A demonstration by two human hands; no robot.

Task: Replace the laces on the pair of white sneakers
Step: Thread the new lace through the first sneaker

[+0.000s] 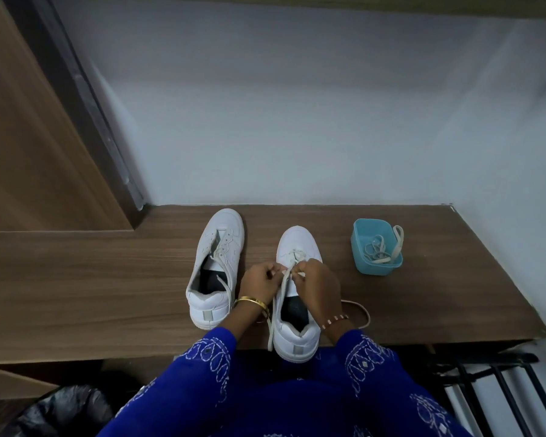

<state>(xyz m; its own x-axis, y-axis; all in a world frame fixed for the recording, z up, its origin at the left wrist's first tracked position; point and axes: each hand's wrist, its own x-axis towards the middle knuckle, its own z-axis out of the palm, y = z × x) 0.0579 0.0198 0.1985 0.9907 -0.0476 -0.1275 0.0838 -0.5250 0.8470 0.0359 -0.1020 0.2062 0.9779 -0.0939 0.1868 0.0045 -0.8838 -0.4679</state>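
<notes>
Two white sneakers stand side by side on the wooden desk (108, 279), toes pointing away from me. The left sneaker (213, 269) has its eyelets mostly bare, with a loose lace end hanging over its opening. Both my hands work over the tongue of the right sneaker (298, 310). My left hand (260, 283) pinches the cream lace (282, 288), which trails down past the heel. My right hand (319, 287) pinches the lace's other strand beside the eyelets. A loop of that lace (361, 313) lies on the desk to the right.
A small teal tub (360, 247) holding loose laces sits on the desk at the right. A wooden cupboard panel (29, 137) rises at the left, and the wall stands behind. A black rack (498, 383) is below right; a dark bag (63, 408) lies below left.
</notes>
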